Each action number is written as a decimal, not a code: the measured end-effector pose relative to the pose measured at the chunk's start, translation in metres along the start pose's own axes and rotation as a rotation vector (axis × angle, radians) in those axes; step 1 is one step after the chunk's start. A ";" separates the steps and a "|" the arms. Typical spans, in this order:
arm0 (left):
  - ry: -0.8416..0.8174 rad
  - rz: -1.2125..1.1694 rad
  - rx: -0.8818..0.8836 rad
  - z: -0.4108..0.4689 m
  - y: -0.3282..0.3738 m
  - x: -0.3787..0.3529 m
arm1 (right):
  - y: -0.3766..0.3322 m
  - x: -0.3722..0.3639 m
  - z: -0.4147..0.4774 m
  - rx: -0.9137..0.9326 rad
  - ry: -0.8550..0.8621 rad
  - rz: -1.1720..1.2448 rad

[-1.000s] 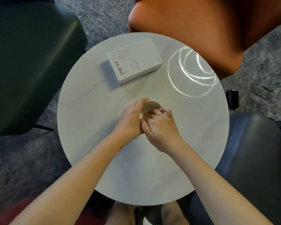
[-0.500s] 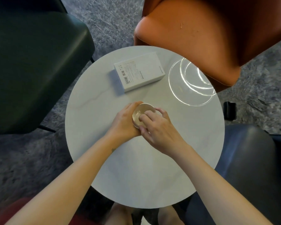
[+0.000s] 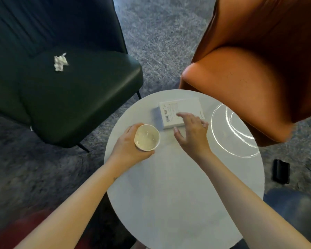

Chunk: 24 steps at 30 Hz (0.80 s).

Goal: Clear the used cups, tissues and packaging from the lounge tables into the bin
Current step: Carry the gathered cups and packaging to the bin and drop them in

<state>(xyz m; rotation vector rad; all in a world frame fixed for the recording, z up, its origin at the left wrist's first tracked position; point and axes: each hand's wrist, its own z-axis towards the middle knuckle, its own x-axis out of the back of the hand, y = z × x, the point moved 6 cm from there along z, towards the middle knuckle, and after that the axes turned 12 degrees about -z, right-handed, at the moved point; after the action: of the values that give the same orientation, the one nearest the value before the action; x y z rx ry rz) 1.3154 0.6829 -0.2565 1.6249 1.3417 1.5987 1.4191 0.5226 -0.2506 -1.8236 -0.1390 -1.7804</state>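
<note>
Saw a dark green chair point(image 3: 79, 97) and an orange armchair point(image 3: 241, 83) flanking a round white bench point(image 3: 178, 194). Found a white box point(image 3: 178, 108) at its far side, right hand point(image 3: 192, 135) over the near edge, fingers spread. Noted left hand point(image 3: 129, 150) fingers curled round an upright paper cup point(image 3: 147, 137) at the bench's left edge. Spotted a crumpled tissue point(image 3: 60, 61) on the green seat.

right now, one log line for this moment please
left hand: grips cup | right hand: open over white box | tissue: on green chair
</note>
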 end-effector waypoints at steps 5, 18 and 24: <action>0.147 -0.024 0.045 -0.001 -0.005 0.029 | 0.019 -0.036 0.055 0.177 -0.224 -0.191; 0.254 -0.037 0.144 -0.018 -0.043 0.029 | 0.074 -0.105 0.104 0.262 -0.499 -0.558; 0.282 -0.050 0.110 -0.027 -0.018 0.053 | 0.022 -0.084 0.065 0.224 -0.390 -0.299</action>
<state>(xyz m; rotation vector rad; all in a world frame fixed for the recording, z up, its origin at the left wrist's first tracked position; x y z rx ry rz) 1.2756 0.7286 -0.2432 1.4529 1.6247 1.8037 1.4779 0.5608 -0.3330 -2.0384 -0.7658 -1.4966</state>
